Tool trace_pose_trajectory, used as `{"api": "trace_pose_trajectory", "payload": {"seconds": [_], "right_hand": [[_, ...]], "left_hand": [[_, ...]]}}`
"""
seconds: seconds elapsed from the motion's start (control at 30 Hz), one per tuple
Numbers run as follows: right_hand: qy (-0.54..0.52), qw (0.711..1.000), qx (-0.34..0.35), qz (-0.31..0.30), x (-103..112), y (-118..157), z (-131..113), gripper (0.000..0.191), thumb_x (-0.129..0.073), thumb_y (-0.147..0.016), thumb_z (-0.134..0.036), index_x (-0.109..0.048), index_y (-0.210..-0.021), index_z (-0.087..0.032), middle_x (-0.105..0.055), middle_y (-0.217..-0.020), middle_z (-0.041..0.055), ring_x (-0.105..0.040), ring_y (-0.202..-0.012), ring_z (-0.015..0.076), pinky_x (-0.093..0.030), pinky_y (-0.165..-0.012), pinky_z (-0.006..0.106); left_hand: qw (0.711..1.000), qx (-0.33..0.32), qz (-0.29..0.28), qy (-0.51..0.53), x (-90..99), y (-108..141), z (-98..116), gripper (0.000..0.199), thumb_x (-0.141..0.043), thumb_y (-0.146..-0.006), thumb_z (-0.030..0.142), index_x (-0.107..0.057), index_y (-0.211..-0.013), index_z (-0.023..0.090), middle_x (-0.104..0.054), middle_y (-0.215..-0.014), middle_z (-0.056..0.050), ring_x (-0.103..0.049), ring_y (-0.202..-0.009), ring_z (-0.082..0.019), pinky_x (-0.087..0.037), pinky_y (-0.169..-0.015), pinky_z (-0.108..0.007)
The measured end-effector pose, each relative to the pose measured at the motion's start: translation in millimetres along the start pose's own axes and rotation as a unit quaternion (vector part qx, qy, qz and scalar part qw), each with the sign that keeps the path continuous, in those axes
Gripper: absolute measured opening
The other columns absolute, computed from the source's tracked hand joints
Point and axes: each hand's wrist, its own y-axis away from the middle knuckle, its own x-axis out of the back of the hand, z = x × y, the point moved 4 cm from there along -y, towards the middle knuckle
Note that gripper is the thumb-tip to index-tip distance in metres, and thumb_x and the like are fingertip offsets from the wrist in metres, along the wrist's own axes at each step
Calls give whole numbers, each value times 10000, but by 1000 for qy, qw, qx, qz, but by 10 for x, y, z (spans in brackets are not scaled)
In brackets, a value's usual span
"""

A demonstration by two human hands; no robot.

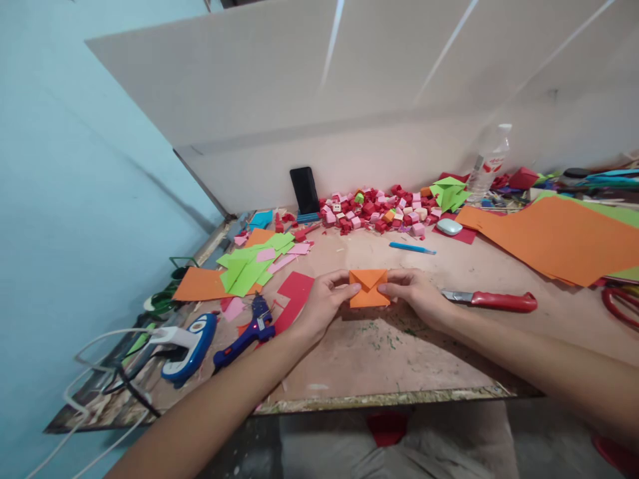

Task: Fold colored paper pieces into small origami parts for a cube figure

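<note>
A small folded piece of orange paper (368, 297), shaped like an envelope with a pointed flap at the top, is held up between my two hands just above the table. My left hand (327, 297) pinches its left edge, thumb in front and fingers behind. On the opposite edge, my right hand (412, 293) grips it the same way. The fingertips behind the paper are hidden. Close to my right wrist lies a red-handled knife (502, 301). Left of my left hand are pieces of red paper (294, 296) and a blue glue gun (249, 329).
A heap of small red and pink folded paper pieces (379, 209) lies at the back, beside an upright phone (304, 189) and a plastic bottle (492, 163). Orange sheets (559, 239) cover the right side. A blue pen (412, 248) lies mid-table; a power strip (192, 349) with cables sits left.
</note>
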Motion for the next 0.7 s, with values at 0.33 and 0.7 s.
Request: {"api": "trace_pose_trajectory", "payload": {"seconds": [0.33, 0.7], "right_hand": [[7, 1000, -11, -27, -39, 6, 62, 179, -825, -807, -341, -819, -819, -162, -735, -761, 23, -602, -624, 119, -469, -592, 231], [-67, 996, -34, -38, -23, -13, 110, 272, -760, -805, -375, -824, -963, -163, -754, -775, 65, -699, -631, 172, -608, -678, 321]], "left_hand": [[1000, 13, -13, -20, -58, 56, -65, 408, -908, -773, 410, -812, -1073, 151, -804, -959, -75, -724, -767, -173, -603, -680, -265], [996, -59, 14, -64, -11, 16, 2, 189, -797, -750, 186, -887, -915, 205, -834, -1073, -89, -753, -989, -239, -605, -879, -341]]}}
